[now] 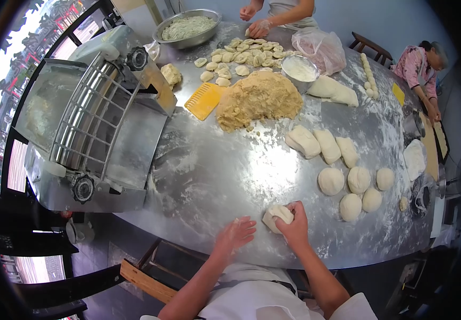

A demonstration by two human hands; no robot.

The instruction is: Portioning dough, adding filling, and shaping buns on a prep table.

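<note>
My right hand (295,225) grips a piece of white dough (275,218) near the front edge of the steel table, its thumb pressed into the side. To the left of that dough, my left hand (236,235) hovers with fingers apart, holding nothing. Several round dough balls (331,181) sit to the right on the floured steel surface. Behind them lie three thick dough pieces (302,141) side by side. A large crumbly yellow mound (260,100) rests farther back, touching an orange plastic scraper (203,101).
A dough sheeter (90,120) with a guard grille stands left. Small dough pieces (242,54), a flour bowl (300,69) and a large steel bowl (188,30) are at the back. A co-worker's hands (259,28) work there; another person (418,74) stands far right. A wooden bench (146,282) is below.
</note>
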